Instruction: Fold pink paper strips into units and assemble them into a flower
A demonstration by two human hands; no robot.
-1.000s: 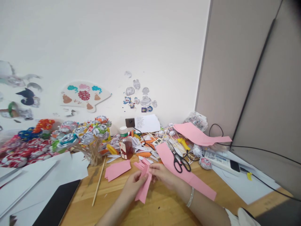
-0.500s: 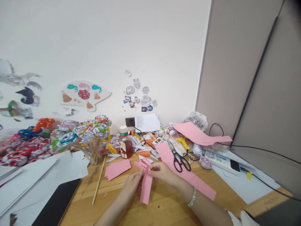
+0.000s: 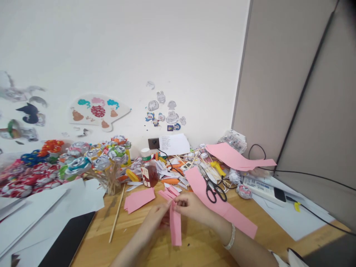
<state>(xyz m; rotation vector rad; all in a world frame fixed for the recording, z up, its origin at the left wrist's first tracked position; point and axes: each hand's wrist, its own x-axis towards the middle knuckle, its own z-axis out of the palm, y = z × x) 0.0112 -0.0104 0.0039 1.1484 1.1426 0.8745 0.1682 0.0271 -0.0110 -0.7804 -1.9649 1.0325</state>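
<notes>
A folded strip of pink paper [image 3: 175, 230] hangs down over the wooden table between my hands. My left hand [image 3: 158, 214] grips it from the left, fingers closed around its upper part. From the right, my right hand [image 3: 187, 204] pinches the same strip near its top. More pink folded ends [image 3: 169, 192] stick out beyond my fingertips; whether they belong to the same piece I cannot tell. Left of them lies a small stack of pink paper pieces [image 3: 139, 198]. Black-handled scissors [image 3: 213, 191] rest on a long pink sheet [image 3: 239, 218] to the right.
A glue bottle [image 3: 148, 172] stands behind my hands, before a heap of paper scraps. A wooden stick [image 3: 116, 213] lies at left. Paper flowers [image 3: 108, 157], white sheets [image 3: 36, 215] and a black flat object [image 3: 68, 241] fill the left side. A power strip [image 3: 264, 191] sits at right.
The hanging pink strip has swung slightly to the right and now points more straight down. My right hand's fingers have shifted a little left along it; both hands keep their hold.
</notes>
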